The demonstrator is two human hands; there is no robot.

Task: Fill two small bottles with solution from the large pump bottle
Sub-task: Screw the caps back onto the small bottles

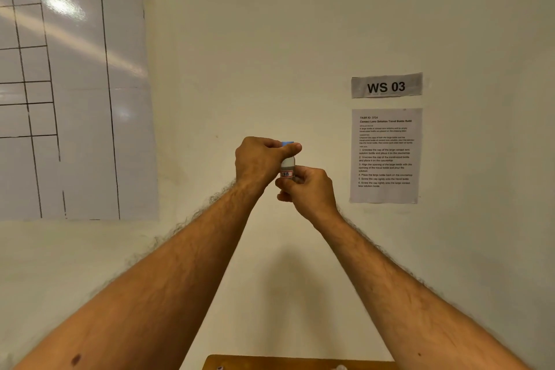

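Head view. You hold one small bottle (287, 166) upright in front of the wall (255, 69), raised well above the wooden table (270, 362) whose edge shows at the bottom of the frame. Your left hand (259, 161) is clenched around the top of the bottle, thumb laid across its blue cap (287, 144), of which only a sliver shows above the thumb. Your right hand (309, 191) sits just below and to the right of the left hand, its fingers pinching the lower part of the bottle body; a small red-bordered label (286, 173) shows just above those fingers. The two hands touch at the bottle. Whether the cap is tight or loose cannot be told. Both forearms are bare and reach up from the lower corners. Well to the left of your left hand hangs a ruled whiteboard (78, 84); to the right of your right hand hang a "WS 03" sign (386, 85) and, below it, a printed instruction sheet (385, 155).
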